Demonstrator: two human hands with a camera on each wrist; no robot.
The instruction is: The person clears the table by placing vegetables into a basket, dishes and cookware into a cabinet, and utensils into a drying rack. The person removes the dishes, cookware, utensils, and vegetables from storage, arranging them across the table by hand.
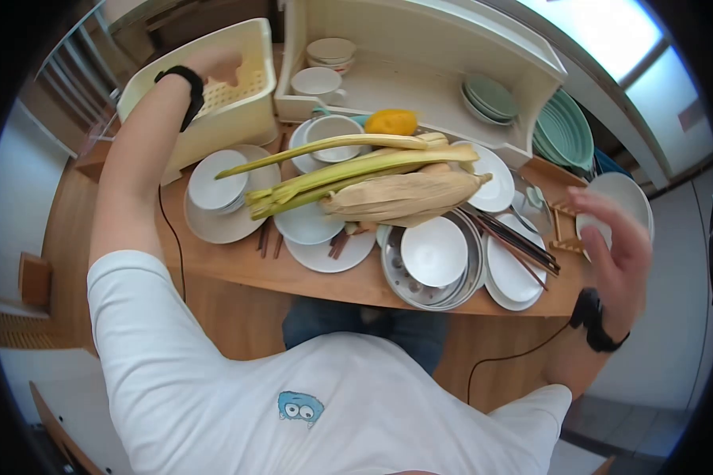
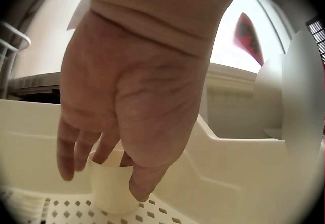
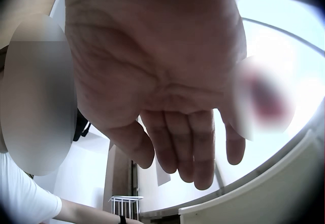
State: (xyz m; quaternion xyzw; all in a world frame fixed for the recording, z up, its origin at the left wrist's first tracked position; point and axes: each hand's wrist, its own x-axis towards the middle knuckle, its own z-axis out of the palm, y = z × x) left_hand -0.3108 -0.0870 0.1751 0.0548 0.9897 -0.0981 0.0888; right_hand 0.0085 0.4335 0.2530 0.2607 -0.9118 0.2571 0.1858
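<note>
My left hand reaches down into a cream plastic dish basket at the upper left of the head view. In the left wrist view a small cream cup stands on the basket's holed floor. The left thumb lies outside its rim and fingertips dip inside, pinching the wall. My right hand is raised at the table's right side, holding nothing. Its palm and loosely extended fingers show in the right wrist view. Close by in the head view are a small wooden rack and a white plate.
Corn husks and green stalks lie across bowls and plates mid-table. A metal basin holds a white bowl. Chopsticks lie to its right. Behind, a cream shelf carries bowls; a lemon-yellow object sits before it.
</note>
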